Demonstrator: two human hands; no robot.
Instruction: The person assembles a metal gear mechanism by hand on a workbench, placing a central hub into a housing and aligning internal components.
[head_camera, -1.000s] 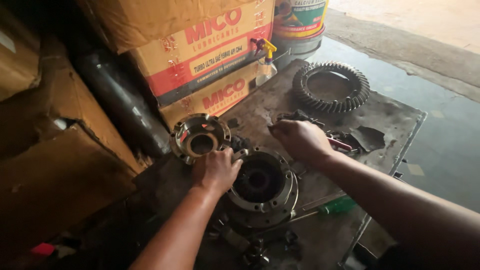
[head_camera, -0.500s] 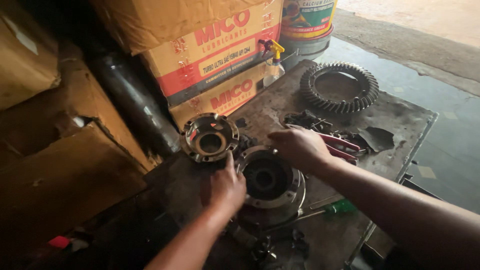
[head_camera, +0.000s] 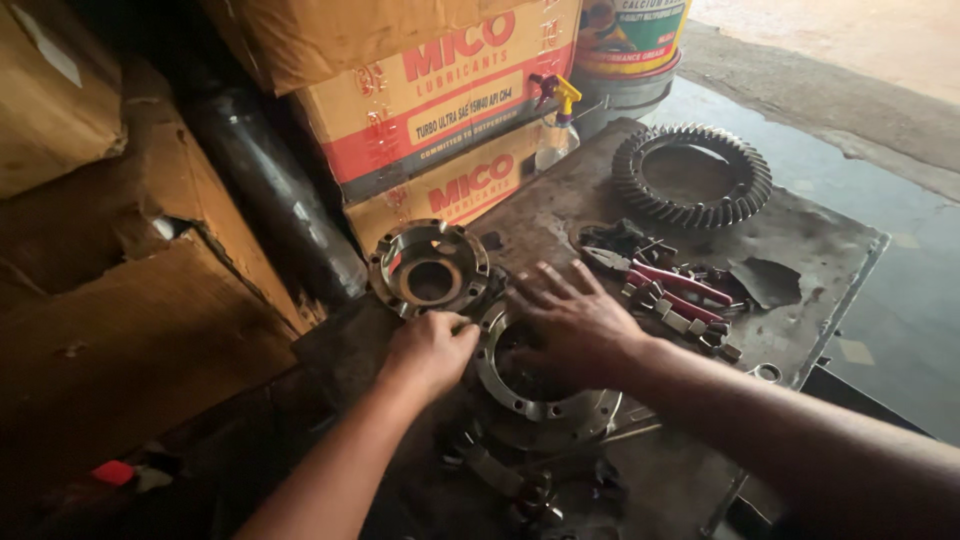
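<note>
Steel flanged housing (head_camera: 545, 385) lies on the table (head_camera: 800, 250), being seated by hand. Right hand (head_camera: 575, 325) presses flat on it, fingers apart; left hand (head_camera: 430, 350) seems curled at its rim. Next: careful alignment.

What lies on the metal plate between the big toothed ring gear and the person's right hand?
In the head view, red-handled pliers and a cluster of small dark metal parts lie between the ring gear and the right hand, on the metal plate.

The right hand (head_camera: 575, 325) has moved from the red-handled pliers (head_camera: 665, 285) to spread over the round flanged metal housing (head_camera: 545, 385), while the left hand (head_camera: 430, 350) shifted to its left rim.
</note>
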